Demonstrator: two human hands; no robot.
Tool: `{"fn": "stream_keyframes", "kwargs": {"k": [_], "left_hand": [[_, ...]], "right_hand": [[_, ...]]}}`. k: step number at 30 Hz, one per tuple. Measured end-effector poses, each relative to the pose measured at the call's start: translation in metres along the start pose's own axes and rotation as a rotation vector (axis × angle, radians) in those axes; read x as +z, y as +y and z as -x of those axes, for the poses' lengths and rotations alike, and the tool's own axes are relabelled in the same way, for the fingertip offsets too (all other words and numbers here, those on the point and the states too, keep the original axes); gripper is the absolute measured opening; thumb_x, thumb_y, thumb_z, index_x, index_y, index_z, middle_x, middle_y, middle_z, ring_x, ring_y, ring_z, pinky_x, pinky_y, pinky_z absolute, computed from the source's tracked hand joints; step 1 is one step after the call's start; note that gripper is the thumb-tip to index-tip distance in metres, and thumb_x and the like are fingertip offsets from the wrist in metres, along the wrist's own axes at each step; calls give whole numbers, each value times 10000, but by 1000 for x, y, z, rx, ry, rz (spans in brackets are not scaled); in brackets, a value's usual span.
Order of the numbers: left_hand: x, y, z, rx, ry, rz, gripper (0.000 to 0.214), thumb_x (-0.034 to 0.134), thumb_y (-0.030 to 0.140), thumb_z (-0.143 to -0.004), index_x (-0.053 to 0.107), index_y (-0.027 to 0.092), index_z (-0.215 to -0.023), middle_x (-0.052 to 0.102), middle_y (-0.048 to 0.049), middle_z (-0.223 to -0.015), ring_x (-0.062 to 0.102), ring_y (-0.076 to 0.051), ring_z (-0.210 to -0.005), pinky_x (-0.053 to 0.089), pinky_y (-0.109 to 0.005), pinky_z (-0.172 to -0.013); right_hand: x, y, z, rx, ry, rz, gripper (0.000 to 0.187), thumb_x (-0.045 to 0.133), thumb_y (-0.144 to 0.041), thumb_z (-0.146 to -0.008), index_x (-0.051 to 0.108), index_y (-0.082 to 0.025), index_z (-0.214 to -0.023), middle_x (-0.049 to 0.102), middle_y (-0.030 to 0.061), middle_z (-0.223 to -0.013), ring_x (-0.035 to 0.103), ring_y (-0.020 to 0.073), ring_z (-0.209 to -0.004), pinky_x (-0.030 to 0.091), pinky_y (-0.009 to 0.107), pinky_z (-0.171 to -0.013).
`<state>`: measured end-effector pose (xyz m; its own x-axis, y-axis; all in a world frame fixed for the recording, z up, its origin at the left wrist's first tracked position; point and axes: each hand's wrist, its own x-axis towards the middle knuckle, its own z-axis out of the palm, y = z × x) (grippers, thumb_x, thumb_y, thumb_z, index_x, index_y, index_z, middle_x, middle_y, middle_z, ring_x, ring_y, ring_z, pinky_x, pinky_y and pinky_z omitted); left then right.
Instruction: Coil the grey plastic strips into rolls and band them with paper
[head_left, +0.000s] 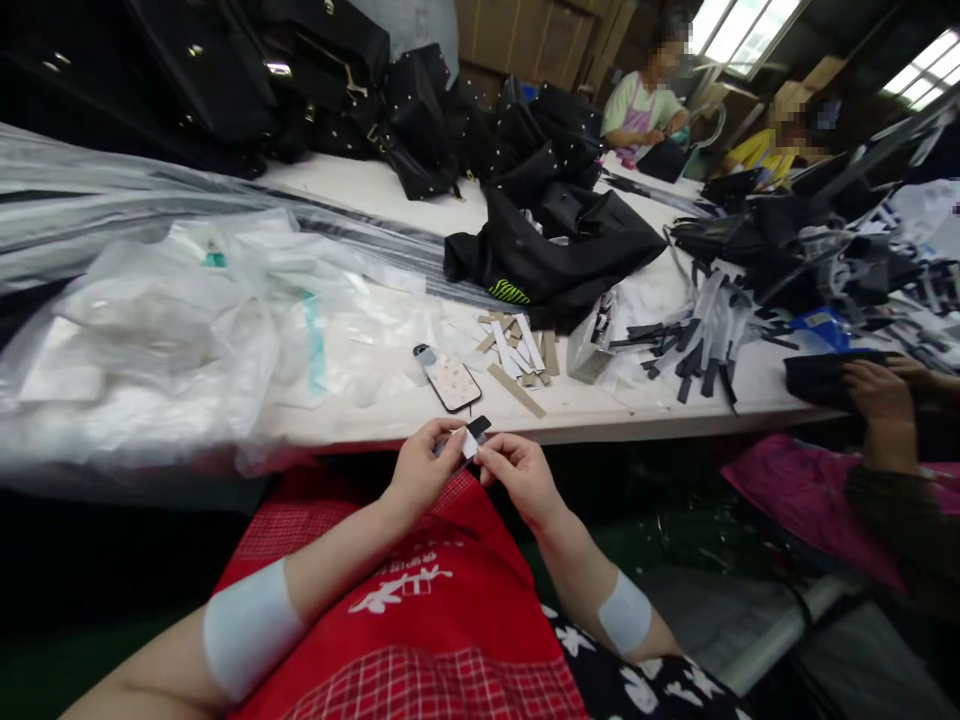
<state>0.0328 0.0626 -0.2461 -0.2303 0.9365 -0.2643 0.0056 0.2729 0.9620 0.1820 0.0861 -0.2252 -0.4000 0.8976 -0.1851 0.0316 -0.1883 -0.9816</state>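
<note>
My left hand [421,467] and my right hand [521,474] meet over my red apron, just below the table's front edge. Both pinch one small strip [472,435], white with a black end, between thumb and fingertips. On the table just beyond them lies a phone [449,380] in a pale patterned case. Right of it sits a loose pile of tan and white strips [517,355].
Clear plastic bags [172,330] cover the left of the white table [600,410]. Black bags [555,245] are heaped at the back and middle. Black strips [694,345] lie to the right. A co-worker's hand [881,395] rests on a black piece at the right edge. Two people sit far back.
</note>
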Motion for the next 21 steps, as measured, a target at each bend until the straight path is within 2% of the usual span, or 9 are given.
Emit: {"fn": "stream_keyframes", "kwargs": {"k": [5,9,11,14,16,18,21], "left_hand": [[-7,-5,0,29,14,19,373,602,479,-783,628,167,-986,647,7,-670,560,-133,-564,423,-240,-558],[-9,-8,1,25,20,31,398,602,501,-785,636,157,-980,648,-1,-661,559,-134,-566,427,-237,-557],[-11,-6,0,6,33,29,411,637,501,-756,643,153,-975,658,-9,-682,566,-139,-578,435,-238,-561],[-17,3,0,1,101,-27,374,652,478,-744,668,163,-945,675,-21,-705,583,-159,-588,466,-262,-583],[-21,11,2,73,146,-105,313,638,458,-756,697,184,-896,699,-42,-756,622,-199,-662,501,-303,-658],[-24,14,5,232,168,-169,249,653,433,-751,719,222,-865,717,-63,-881,650,-254,-834,507,-348,-808],[-25,4,7,404,182,-227,208,649,432,-764,728,282,-884,709,-64,-987,643,-277,-959,493,-375,-924]], "right_hand": [[4,27,-10,108,39,25,320,695,-460,-737,627,-163,-640,566,-18,-470,472,89,-417,397,213,-473],[7,35,-14,174,41,22,376,707,-491,-721,598,-155,-591,547,-24,-434,448,75,-384,355,191,-426],[10,35,-14,190,13,-2,384,715,-495,-713,602,-149,-591,566,-18,-453,469,75,-402,365,187,-442],[16,29,-14,199,-64,-103,358,766,-487,-652,675,-146,-714,659,12,-597,560,101,-515,450,217,-553],[23,25,-16,176,-73,-165,375,783,-494,-624,706,-153,-760,680,25,-656,580,115,-561,474,244,-606],[31,25,-21,122,-40,-205,371,773,-517,-630,715,-158,-708,654,18,-619,558,119,-541,472,258,-600],[42,34,-31,34,28,-237,406,780,-565,-587,689,-169,-601,600,8,-561,528,137,-515,465,283,-559]]}}
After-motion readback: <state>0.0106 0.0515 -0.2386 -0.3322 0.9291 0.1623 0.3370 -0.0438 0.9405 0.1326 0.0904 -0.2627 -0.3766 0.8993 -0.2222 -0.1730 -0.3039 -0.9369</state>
